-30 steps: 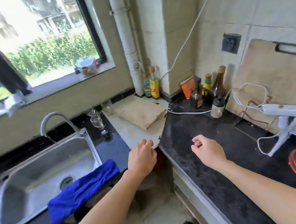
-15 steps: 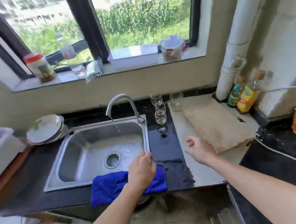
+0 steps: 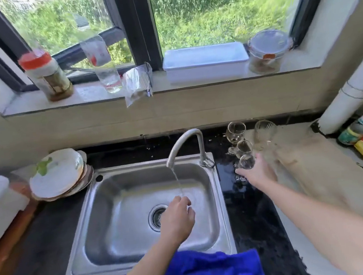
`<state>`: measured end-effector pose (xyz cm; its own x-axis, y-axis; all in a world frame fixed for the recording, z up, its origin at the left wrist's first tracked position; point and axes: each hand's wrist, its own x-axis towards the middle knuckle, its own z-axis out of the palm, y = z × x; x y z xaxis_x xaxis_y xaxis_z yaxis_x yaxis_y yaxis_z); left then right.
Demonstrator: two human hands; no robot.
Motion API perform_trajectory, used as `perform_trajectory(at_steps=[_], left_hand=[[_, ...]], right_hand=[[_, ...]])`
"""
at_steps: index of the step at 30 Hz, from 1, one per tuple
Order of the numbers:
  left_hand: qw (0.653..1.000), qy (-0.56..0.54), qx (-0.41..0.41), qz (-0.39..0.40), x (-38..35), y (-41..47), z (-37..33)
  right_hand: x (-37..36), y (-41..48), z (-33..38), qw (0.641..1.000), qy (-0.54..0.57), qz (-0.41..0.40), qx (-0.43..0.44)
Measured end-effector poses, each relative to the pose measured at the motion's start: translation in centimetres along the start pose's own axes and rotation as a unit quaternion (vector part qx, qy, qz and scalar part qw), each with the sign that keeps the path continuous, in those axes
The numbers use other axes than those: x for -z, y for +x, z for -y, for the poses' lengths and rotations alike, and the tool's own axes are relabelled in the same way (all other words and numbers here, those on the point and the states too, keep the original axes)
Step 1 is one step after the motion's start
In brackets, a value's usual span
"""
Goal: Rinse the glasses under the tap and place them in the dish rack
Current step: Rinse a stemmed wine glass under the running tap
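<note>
While the tap (image 3: 200, 146) runs, right hand (image 3: 257, 172) seemingly round a glass (image 3: 247, 163) (left hand (image 3: 176, 216) slack, empty).

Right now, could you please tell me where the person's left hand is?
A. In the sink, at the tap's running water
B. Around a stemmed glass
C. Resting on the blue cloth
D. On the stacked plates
A: the left hand is over the basin of the sink, with its fingers at the foot of the running stream from the tap, and it holds nothing.
</note>
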<state>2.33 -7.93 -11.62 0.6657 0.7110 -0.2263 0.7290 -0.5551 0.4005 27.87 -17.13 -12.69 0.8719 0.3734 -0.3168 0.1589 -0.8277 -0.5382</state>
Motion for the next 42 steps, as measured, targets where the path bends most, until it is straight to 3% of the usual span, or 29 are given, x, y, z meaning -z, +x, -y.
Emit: perform_trajectory(at_steps=[6, 10, 13, 15, 19, 23, 27, 31, 34, 39, 42], left_hand=[[1.000, 0.006, 0.001, 0.021, 0.6, 4.1, 2.2], [0.999, 0.000, 0.024, 0.032, -0.1, 5.2, 2.9], [0.998, -0.013, 0.060, 0.035, -0.8, 4.9, 3.4], [0.990, -0.077, 0.110, 0.031, -1.3, 4.6, 3.9], [0.923, -0.288, 0.254, 0.028, -2.0, 3.9, 5.3], [0.793, -0.480, 0.371, 0.047, -2.1, 2.3, 7.1], [0.696, -0.593, 0.402, 0.057, -2.8, 2.3, 8.7], [0.615, -0.692, 0.377, 0.027, -3.2, 4.6, 9.2], [0.608, -0.700, 0.373, 0.031, -3.2, 6.5, 9.4], [0.642, -0.650, 0.376, 0.154, -1.9, 7.6, 10.4], [0.637, -0.650, 0.382, 0.162, -1.6, 8.0, 11.2]], right_hand=[[-0.6, 0.0, 1.2, 0.999, -0.025, -0.024, -0.012], [0.2, -2.2, 2.3, 0.999, -0.034, -0.015, 0.026], [0.0, -4.1, 3.6, 0.996, -0.025, 0.038, 0.073], [-1.2, -4.9, 4.6, 0.990, -0.005, 0.105, 0.094], [-5.1, -5.8, 7.5, 0.962, 0.034, 0.242, 0.120], [-9.0, -7.5, 9.8, 0.945, 0.063, 0.302, 0.106], [-11.3, -8.3, 11.8, 0.942, 0.120, 0.311, 0.049], [-12.0, -7.8, 13.3, 0.936, 0.159, 0.314, -0.005], [-11.5, -6.9, 13.4, 0.934, 0.154, 0.322, -0.010], [-10.1, -5.5, 13.4, 0.912, 0.144, 0.374, 0.086], [-10.2, -5.5, 13.9, 0.906, 0.153, 0.381, 0.100]])
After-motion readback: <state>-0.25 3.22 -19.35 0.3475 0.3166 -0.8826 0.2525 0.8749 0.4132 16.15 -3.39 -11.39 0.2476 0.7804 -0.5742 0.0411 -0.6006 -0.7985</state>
